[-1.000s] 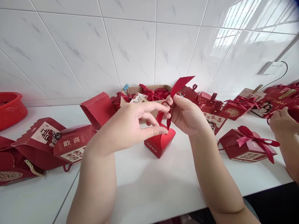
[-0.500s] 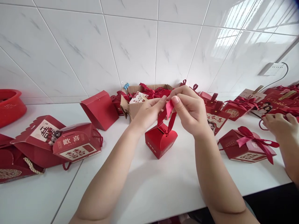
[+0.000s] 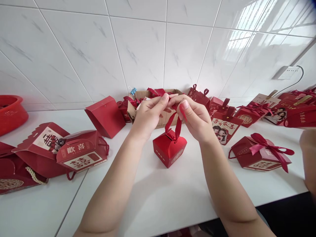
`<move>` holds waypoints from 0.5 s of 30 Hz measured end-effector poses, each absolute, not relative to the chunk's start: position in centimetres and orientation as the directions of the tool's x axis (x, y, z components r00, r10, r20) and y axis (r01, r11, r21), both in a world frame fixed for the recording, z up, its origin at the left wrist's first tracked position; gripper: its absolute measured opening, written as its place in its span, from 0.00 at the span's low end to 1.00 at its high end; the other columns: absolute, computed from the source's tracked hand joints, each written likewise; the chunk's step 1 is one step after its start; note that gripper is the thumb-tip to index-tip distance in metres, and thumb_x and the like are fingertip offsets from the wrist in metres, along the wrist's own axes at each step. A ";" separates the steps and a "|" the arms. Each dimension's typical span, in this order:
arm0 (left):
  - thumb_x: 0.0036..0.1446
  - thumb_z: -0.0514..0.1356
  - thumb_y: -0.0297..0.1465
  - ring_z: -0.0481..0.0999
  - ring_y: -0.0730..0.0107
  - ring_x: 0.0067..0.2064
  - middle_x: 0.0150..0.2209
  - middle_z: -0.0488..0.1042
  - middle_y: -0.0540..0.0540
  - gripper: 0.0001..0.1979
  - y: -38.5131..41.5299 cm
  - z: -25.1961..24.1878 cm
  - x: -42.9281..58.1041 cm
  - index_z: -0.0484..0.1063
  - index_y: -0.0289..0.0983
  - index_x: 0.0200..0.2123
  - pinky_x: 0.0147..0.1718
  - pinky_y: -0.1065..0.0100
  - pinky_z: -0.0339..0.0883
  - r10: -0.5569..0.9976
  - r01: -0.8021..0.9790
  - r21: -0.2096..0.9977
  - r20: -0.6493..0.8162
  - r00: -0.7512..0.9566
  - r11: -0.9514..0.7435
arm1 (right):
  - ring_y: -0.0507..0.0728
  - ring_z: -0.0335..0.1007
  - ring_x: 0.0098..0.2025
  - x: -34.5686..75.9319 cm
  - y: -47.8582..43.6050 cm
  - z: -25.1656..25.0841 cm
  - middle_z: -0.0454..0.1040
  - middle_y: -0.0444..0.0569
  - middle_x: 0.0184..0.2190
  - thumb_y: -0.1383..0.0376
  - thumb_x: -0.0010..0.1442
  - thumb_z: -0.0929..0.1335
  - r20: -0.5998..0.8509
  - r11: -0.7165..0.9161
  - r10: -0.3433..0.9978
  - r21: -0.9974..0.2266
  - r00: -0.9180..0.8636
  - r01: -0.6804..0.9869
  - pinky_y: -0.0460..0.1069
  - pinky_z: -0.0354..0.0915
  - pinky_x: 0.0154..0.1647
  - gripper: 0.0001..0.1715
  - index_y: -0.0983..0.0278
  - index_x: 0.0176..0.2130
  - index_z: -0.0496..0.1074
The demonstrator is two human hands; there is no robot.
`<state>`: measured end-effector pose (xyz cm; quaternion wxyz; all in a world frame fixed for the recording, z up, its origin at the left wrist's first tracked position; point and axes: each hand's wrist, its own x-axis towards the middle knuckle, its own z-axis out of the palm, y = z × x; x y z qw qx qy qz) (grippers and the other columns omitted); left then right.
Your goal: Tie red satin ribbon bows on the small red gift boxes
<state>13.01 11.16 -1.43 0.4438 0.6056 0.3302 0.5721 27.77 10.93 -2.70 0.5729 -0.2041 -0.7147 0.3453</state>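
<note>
A small red gift box point(image 3: 169, 148) stands on the white table in front of me. From the holes in its top a red ribbon point(image 3: 177, 131) rises to my hands. My left hand point(image 3: 151, 113) pinches one part of the ribbon between thumb and fingers. Close beside it, my right hand point(image 3: 195, 115) grips the ribbon too, with a bit of it showing by the thumb. Fingers hide where the ribbon strands meet, so I cannot tell whether they are knotted.
Behind my hands sits a cardboard carton point(image 3: 170, 120) of red ribboned items. Several red boxes lie left, among them a hexagonal box point(image 3: 82, 149). On the right are a bow-tied box point(image 3: 261, 154) and another person's arm point(image 3: 308, 154). A red basin point(image 3: 12, 113) stands far left.
My hands have shifted slightly apart, and the ribbon loop now stands more upright above the box. The other person's hand at the right has drawn back toward the edge.
</note>
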 end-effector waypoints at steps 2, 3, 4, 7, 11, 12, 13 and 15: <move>0.56 0.63 0.42 0.76 0.63 0.43 0.33 0.78 0.48 0.12 11.1 -1.3 12.8 0.78 0.40 0.30 0.38 0.68 0.69 0.901 -0.125 0.897 0.431 0.045 -0.423 | 0.59 0.65 0.54 27.6 11.0 -2.7 0.71 0.50 0.41 0.48 0.64 0.62 0.691 0.686 0.676 -0.717 -0.257 -0.123 0.56 0.63 0.56 0.23 0.60 0.29 0.72; 0.55 0.64 0.41 0.76 0.63 0.44 0.33 0.78 0.49 0.11 11.1 -1.2 12.6 0.78 0.40 0.30 0.38 0.68 0.69 0.899 -0.137 0.891 0.438 0.014 -0.433 | 0.59 0.65 0.55 27.6 11.1 -2.7 0.71 0.49 0.44 0.49 0.64 0.62 0.694 0.687 0.675 -0.715 -0.249 -0.130 0.56 0.62 0.57 0.23 0.60 0.27 0.71; 0.54 0.64 0.40 0.77 0.63 0.44 0.34 0.78 0.49 0.10 11.2 -1.2 12.4 0.77 0.40 0.30 0.37 0.68 0.69 0.900 -0.154 0.889 0.435 -0.005 -0.431 | 0.59 0.64 0.56 27.6 11.3 -2.7 0.70 0.49 0.46 0.49 0.64 0.63 0.699 0.689 0.675 -0.712 -0.236 -0.138 0.57 0.61 0.59 0.23 0.61 0.25 0.69; 0.55 0.64 0.38 0.78 0.64 0.43 0.36 0.79 0.48 0.09 11.8 -1.1 11.8 0.75 0.39 0.29 0.34 0.69 0.69 0.929 -0.254 0.899 0.370 0.009 -0.356 | 0.59 0.64 0.56 28.1 12.2 -3.1 0.70 0.48 0.47 0.52 0.63 0.65 0.711 0.695 0.679 -0.703 -0.183 -0.148 0.56 0.59 0.60 0.22 0.61 0.23 0.66; 0.59 0.60 0.36 0.79 0.67 0.38 0.38 0.79 0.48 0.08 12.9 -1.3 11.0 0.70 0.38 0.30 0.29 0.71 0.67 0.977 -0.414 0.894 0.210 0.043 -0.174 | 0.59 0.66 0.52 29.8 13.9 -3.7 0.71 0.48 0.41 0.52 0.62 0.64 0.687 0.682 0.716 -0.726 -0.122 -0.087 0.56 0.59 0.58 0.23 0.61 0.22 0.64; 0.60 0.59 0.35 0.79 0.68 0.37 0.38 0.79 0.47 0.09 13.3 -1.4 10.7 0.69 0.38 0.29 0.28 0.72 0.66 0.984 -0.445 0.885 0.174 0.041 -0.138 | 0.59 0.66 0.51 30.4 14.2 -3.8 0.71 0.48 0.39 0.52 0.62 0.64 0.670 0.668 0.733 -0.741 -0.115 -0.059 0.56 0.59 0.58 0.23 0.61 0.21 0.64; 0.61 0.58 0.34 0.79 0.69 0.36 0.39 0.79 0.47 0.09 13.5 -1.5 10.5 0.68 0.38 0.29 0.28 0.72 0.66 0.989 -0.472 0.874 0.146 0.035 -0.112 | 0.58 0.67 0.49 30.9 14.4 -3.9 0.71 0.47 0.38 0.53 0.62 0.64 0.650 0.652 0.751 -0.758 -0.114 -0.029 0.55 0.59 0.57 0.22 0.61 0.21 0.63; 0.62 0.56 0.32 0.79 0.70 0.36 0.40 0.79 0.47 0.09 14.0 -1.7 10.0 0.67 0.37 0.28 0.29 0.72 0.67 0.992 -0.514 0.853 0.120 0.023 -0.091 | 0.58 0.67 0.47 31.8 14.7 -4.0 0.72 0.47 0.36 0.55 0.62 0.63 0.605 0.613 0.785 -0.790 -0.131 0.023 0.53 0.59 0.55 0.21 0.61 0.21 0.62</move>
